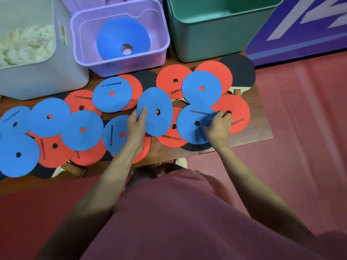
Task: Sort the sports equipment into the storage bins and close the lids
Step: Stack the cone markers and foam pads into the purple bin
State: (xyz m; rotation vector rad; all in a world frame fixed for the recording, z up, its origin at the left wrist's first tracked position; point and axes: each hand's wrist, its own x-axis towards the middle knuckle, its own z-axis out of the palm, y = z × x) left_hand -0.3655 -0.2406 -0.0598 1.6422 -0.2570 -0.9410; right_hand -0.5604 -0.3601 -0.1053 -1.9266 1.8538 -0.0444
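Note:
Several flat blue and red marker discs with centre holes lie overlapping on a low wooden table (pixel 259 128). My left hand (pixel 136 124) pinches the left edge of a blue disc (pixel 159 102), lifted and tilted above the others. My right hand (pixel 217 126) grips the right edge of another blue disc (pixel 191 128) that lies over red ones. A purple bin (pixel 163 44) at the back holds a blue disc (pixel 116 36). Black table-tennis paddles (pixel 242 70) lie partly hidden under the discs.
A white bin (pixel 37 79) with pale shuttlecocks stands at the back left. A green bin (pixel 216 40) stands at the back right, its inside showing nothing. A purple lid (pixel 90 0) leans behind the purple bin. Red floor surrounds the table.

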